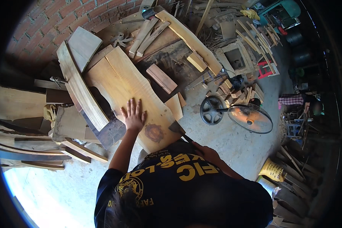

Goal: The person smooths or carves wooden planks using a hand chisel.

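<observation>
My left hand [133,117] lies flat with its fingers spread on a wide, pale wooden slab [127,85] with a wavy right edge. A dark round knot shows in the wood close to that hand. To the right, my right hand [208,153] is closed round the dark handle of a broad-bladed tool [176,127]. Its dark, flat blade lies against the slab's near right edge; its exact kind cannot be made out. My sleeve and shirt partly hide the right hand and the slab's near end.
A reddish wood block [161,78] sits right of the slab; a curved plank [84,89] lies left of it. Beyond are a long board [190,40] and a brick wall [51,26]. A fan [250,118] stands on the right, with another person [302,102] farther off.
</observation>
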Tool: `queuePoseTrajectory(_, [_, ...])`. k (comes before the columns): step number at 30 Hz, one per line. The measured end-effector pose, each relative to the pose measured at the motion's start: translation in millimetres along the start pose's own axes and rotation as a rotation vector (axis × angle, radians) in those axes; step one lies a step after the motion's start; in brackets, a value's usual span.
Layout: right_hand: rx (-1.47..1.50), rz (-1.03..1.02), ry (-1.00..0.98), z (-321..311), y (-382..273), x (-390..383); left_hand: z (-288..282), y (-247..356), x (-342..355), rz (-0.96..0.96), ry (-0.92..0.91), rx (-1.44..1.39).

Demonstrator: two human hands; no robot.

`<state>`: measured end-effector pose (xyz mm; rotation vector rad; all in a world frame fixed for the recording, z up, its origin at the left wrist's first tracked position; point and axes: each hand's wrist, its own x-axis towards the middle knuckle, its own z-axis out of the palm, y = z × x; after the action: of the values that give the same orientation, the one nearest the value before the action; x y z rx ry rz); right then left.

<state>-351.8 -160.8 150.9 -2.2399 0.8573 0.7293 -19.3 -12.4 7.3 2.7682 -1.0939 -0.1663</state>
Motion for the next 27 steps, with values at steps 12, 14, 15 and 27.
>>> queuePoseTrajectory(12, [-0.080,0.032,-0.068,-23,-9,-14,6,1,67,0.032,0.077,-0.089])
queuePoseTrajectory(14, [-0.060,0.076,-0.098,-20,-12,-3,3,-21,68,-0.186,0.147,-0.120])
queuePoseTrajectory(15, [-0.032,0.122,-0.119,-18,-14,5,4,-34,61,-0.255,0.164,-0.115])
queuePoseTrajectory(27, [-0.079,-0.331,0.218,-58,-217,236,20,-31,-46,-0.426,0.160,-0.439])
